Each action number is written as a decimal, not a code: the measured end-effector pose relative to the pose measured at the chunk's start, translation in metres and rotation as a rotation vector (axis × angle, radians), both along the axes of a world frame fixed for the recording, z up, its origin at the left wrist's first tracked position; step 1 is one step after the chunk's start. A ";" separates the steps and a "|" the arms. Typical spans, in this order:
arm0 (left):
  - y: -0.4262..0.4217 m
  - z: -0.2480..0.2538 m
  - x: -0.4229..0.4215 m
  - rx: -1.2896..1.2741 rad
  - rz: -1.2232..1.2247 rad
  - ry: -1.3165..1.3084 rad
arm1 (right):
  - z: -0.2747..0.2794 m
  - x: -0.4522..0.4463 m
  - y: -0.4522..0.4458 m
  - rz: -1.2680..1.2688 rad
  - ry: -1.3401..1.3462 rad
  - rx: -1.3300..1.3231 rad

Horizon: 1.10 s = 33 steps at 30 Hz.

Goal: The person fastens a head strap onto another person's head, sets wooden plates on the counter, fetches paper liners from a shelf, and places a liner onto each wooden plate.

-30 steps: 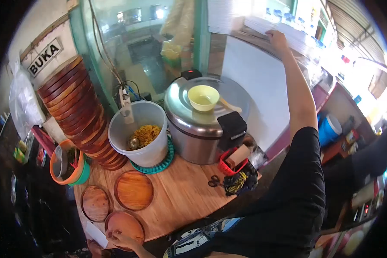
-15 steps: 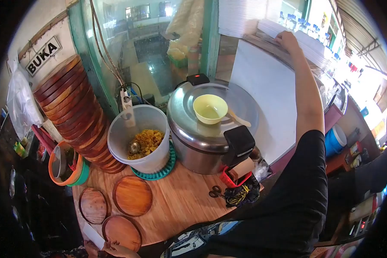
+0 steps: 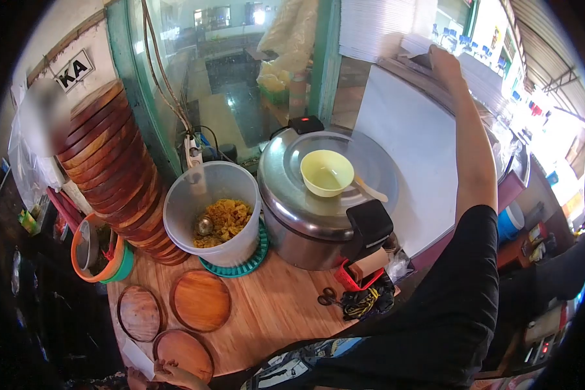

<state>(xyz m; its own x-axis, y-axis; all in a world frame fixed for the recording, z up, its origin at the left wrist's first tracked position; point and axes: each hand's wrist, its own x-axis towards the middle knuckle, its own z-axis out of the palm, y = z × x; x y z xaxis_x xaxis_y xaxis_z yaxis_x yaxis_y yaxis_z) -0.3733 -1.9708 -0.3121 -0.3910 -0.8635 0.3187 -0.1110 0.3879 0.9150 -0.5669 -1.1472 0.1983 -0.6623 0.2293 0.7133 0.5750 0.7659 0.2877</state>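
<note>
My right hand [image 3: 444,64] reaches to the upper right, its fingers closed on the edge of the stacked wrapping paper [image 3: 406,73]. A dark gap shows at the raised edge beside the fingers. At the bottom left, my left hand [image 3: 174,375] pinches a white slip of paper [image 3: 138,359] over a round wooden plate [image 3: 185,351]. Another hand [image 3: 136,378] touches the slip's lower end; it seems to be another person's. Two more wooden plates, one orange-brown [image 3: 201,300] and one paler [image 3: 140,313], lie on the wooden table [image 3: 279,305].
A large steel rice cooker [image 3: 305,237] bears a yellow bowl [image 3: 327,173] and a wooden spoon [image 3: 372,190]. Left of it stands a plastic bucket [image 3: 175,218] of yellow food. Nearby are a tall plate stack [image 3: 110,162], a red basket [image 3: 351,276] and scissors [image 3: 329,297].
The view has shifted slightly, and my right hand has lifted the paper's edge a little. A blurred patch now covers part of the wall sign at left. My left hand stays on the slip.
</note>
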 end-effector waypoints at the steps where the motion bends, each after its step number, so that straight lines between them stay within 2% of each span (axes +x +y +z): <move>1: 0.002 0.001 -0.001 0.019 -0.005 0.004 | 0.002 -0.001 0.000 0.002 -0.003 0.000; 3: 0.005 0.006 -0.004 0.060 -0.013 0.000 | 0.005 -0.003 0.000 0.112 0.098 -0.155; 5: 0.008 0.016 -0.005 0.110 -0.032 0.006 | 0.011 0.003 0.000 0.182 0.119 -0.180; 7: -0.004 -0.004 -0.004 0.024 -0.053 0.066 | 0.023 -0.003 -0.002 0.263 0.108 -0.163; 8: -0.003 -0.006 -0.002 0.096 -0.082 0.148 | 0.030 -0.005 0.000 0.283 0.079 -0.129; 9: -0.005 -0.007 -0.002 0.082 -0.069 0.096 | 0.039 -0.005 0.001 0.274 0.040 -0.152; 10: -0.003 -0.008 -0.004 0.157 -0.045 0.144 | 0.039 0.002 -0.013 0.281 0.096 -0.132; 11: 0.006 0.006 -0.004 0.133 -0.045 0.098 | 0.042 0.018 -0.064 0.263 0.111 -0.149; 13: 0.017 0.024 -0.009 0.246 -0.119 0.143 | 0.060 0.041 -0.100 0.335 0.080 0.028; 14: 0.011 0.014 -0.014 0.121 -0.102 0.043 | 0.070 0.053 -0.119 0.372 0.069 0.134; 15: 0.036 0.051 -0.015 0.282 -0.134 0.017 | 0.068 0.071 -0.148 0.432 0.095 0.217; 16: 0.046 0.060 -0.023 0.293 -0.280 0.229 | 0.052 0.098 -0.212 0.478 0.219 0.227; 18: 0.076 0.095 -0.045 0.472 -0.469 0.456 | 0.025 0.125 -0.296 0.755 0.329 0.396; 19: 0.087 0.111 -0.048 0.430 -0.598 0.429 | -0.006 0.121 -0.277 0.780 0.499 -0.062; 21: 0.108 0.151 -0.045 0.429 -0.899 0.405 | -0.058 0.153 -0.385 0.623 0.476 0.076; 22: 0.119 0.173 -0.040 0.470 -1.065 0.405 | -0.105 0.160 -0.400 0.719 0.381 -0.154; 23: 0.131 0.188 -0.034 0.588 -1.225 0.471 | -0.157 0.157 -0.412 1.029 0.228 -0.249; 24: 0.134 0.198 -0.026 0.708 -1.381 0.536 | -0.144 0.160 -0.473 1.104 -0.397 -0.192; 25: 0.123 0.204 -0.016 0.697 -1.358 0.541 | -0.131 0.164 -0.532 1.115 -1.022 -0.102; 26: 0.112 0.209 -0.006 0.760 -1.448 0.386 | -0.206 0.151 -0.521 1.625 -0.434 -0.029; 27: 0.101 0.210 0.003 0.823 -1.533 0.230 | -0.238 0.149 -0.542 1.747 -0.440 -0.129; 28: 0.092 0.193 0.008 0.812 -1.516 0.244 | -0.258 0.154 -0.561 1.781 -0.493 -0.212; 30: 0.073 0.135 0.016 -0.040 -0.968 -0.241 | -0.292 0.162 -0.596 1.832 -0.538 -0.285; 31: 0.063 0.125 0.023 -0.044 -0.951 -0.238 | -0.307 0.167 -0.612 1.860 -0.607 -0.485; 32: 0.051 0.118 0.030 0.261 -0.880 -0.234 | -0.320 0.169 -0.627 1.876 -0.676 -0.690; 33: 0.038 0.115 0.036 0.565 -0.797 -0.226 | -0.329 0.171 -0.642 1.893 -0.677 -0.691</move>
